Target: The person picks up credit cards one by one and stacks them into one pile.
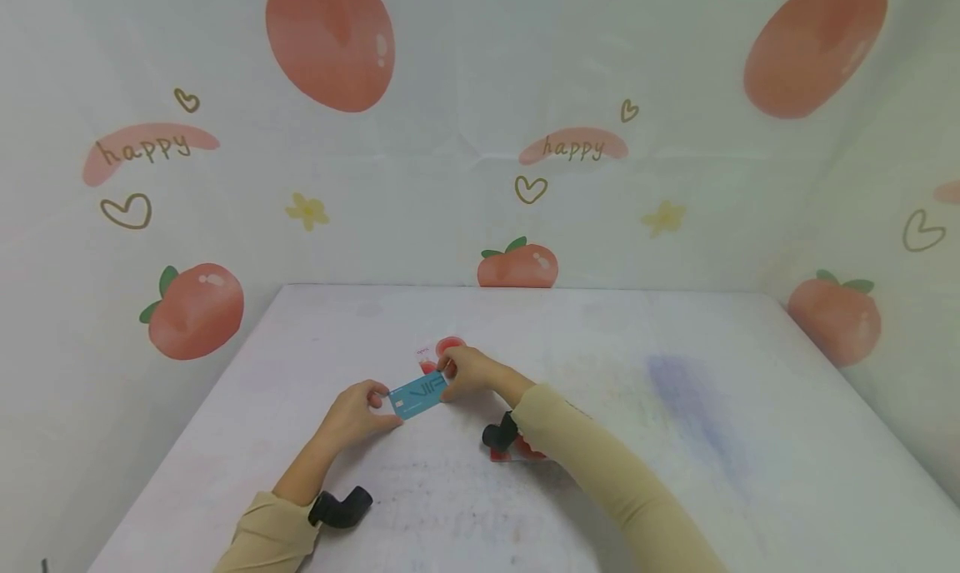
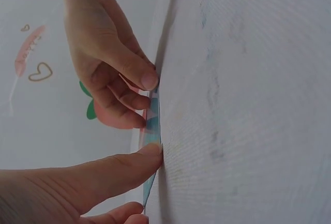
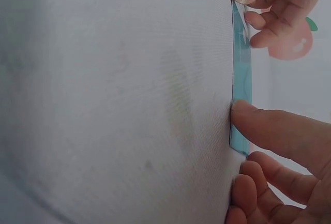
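Note:
A blue card with "VIP" lettering [image 1: 417, 396] is held between both hands, tilted up toward the right in the head view. My left hand [image 1: 354, 416] pinches its left end by the edges, thumb at the lower corner. At the right end, my right hand [image 1: 471, 373] grips the card the same way. From the left wrist the card [image 2: 152, 123] appears nearly edge-on, close to the tabletop; whether it touches is unclear. In the right wrist view the card [image 3: 241, 84] spans from one thumb to the other.
Just behind the right hand lies a red-and-white printed piece [image 1: 427, 356], partly covered. Another red printed piece [image 1: 504, 455] lies under the right forearm, mostly hidden. Black curved wrist mounts [image 1: 342, 507] stick out from both sleeves. The white table [image 1: 600, 340] meets a fruit-printed curtain.

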`<state>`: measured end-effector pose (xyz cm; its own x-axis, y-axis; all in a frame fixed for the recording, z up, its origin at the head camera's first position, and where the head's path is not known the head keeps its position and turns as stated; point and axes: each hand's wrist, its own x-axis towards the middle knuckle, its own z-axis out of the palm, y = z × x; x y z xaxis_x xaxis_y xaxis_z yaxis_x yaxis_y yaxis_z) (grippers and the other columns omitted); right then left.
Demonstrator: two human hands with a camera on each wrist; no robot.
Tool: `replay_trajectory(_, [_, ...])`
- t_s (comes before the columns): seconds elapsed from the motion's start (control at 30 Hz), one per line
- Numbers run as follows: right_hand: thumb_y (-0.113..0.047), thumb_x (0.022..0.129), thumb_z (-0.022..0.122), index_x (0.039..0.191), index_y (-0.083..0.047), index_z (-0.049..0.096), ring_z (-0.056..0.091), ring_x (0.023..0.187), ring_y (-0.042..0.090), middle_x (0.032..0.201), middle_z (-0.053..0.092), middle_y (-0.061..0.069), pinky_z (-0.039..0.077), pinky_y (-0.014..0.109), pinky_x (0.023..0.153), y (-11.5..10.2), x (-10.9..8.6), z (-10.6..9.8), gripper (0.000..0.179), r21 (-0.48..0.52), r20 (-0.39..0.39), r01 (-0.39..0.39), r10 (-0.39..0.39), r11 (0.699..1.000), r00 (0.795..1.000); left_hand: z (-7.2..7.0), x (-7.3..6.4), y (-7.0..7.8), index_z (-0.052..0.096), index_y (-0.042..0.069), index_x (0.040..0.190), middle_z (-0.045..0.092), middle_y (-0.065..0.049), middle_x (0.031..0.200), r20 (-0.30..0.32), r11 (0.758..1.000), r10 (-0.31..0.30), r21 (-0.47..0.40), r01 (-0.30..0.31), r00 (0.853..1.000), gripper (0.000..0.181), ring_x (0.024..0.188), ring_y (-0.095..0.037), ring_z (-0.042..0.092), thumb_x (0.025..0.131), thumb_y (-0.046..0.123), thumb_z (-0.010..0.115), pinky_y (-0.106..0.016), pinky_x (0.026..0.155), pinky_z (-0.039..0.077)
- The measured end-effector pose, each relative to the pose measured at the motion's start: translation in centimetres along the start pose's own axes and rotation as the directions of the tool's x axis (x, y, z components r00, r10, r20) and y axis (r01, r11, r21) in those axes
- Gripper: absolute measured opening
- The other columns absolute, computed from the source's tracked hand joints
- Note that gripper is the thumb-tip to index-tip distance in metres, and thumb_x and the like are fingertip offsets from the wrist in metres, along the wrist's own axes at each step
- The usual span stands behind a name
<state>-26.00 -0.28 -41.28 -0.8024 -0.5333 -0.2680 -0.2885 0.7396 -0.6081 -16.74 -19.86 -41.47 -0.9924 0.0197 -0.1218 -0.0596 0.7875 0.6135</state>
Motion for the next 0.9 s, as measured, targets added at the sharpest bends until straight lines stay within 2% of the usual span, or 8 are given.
replay_trajectory(0.33, [-0.012, 0.074, 0.078, 0.108, -0.007, 0.056, 0.052, 0.087, 0.015, 0.097, 0.059, 0.004, 0.047, 0.028, 0.084, 0.01, 0.11, 0.02, 0.041, 0.021, -0.001, 0.013, -0.013, 1.0, 1.0, -0.03, 0.01, 0.22, 0.057, -0.004, 0.112, 0.06, -0.014, 0.094, 0.002, 1.0, -0.002, -0.008, 0.002, 1.0, 0.051, 0.081, -0.02, 0.052, 0.073, 0.021, 0.078, -0.033, 0.071, 0.045])
replay_trajectory(0.9, [-0.005, 0.068, 0.08, 0.103, -0.005, 0.054, 0.055, 0.084, 0.014, 0.094, 0.063, 0.007, 0.046, 0.025, 0.078, -0.33, -0.65, 0.02, 0.044, 0.088, -0.039, 0.02, -0.017, 0.996, 0.999, 0.34, 0.01, 0.57, 0.053, -0.008, 0.11, 0.065, -0.014, 0.09, -0.038, 0.999, 0.018, -0.028, -0.019, 0.999, 0.05, 0.081, -0.021, 0.058, 0.071, 0.011, 0.078, -0.037, 0.072, 0.048])
